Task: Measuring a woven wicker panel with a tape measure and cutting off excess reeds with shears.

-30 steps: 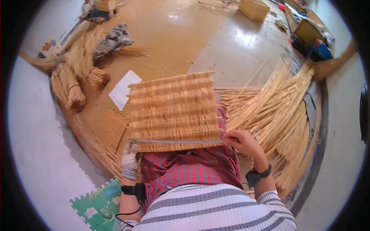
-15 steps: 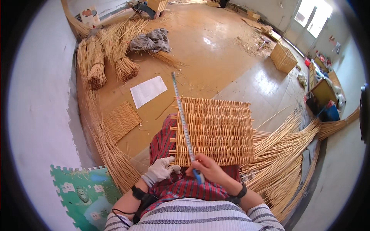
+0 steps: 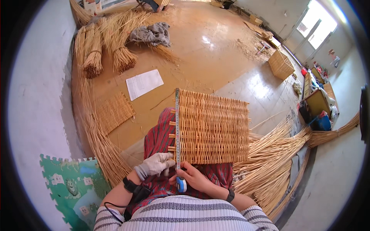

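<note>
My gloved left hand [image 3: 156, 164] pinches the tape [image 3: 177, 131] at the woven panel's [image 3: 214, 129] near-left corner, right hand [image 3: 194, 178] clamps the case [image 3: 181, 184]; keep tape flush along the edge.

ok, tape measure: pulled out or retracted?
Pulled out. The tape measure blade runs from its blue case at the right hand up along the left edge of the woven wicker panel to its far corner.

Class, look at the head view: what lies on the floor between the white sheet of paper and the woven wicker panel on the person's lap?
In the head view, only bare wooden floor lies between the white sheet of paper and the woven wicker panel, apart from one thin loose stalk.
</note>
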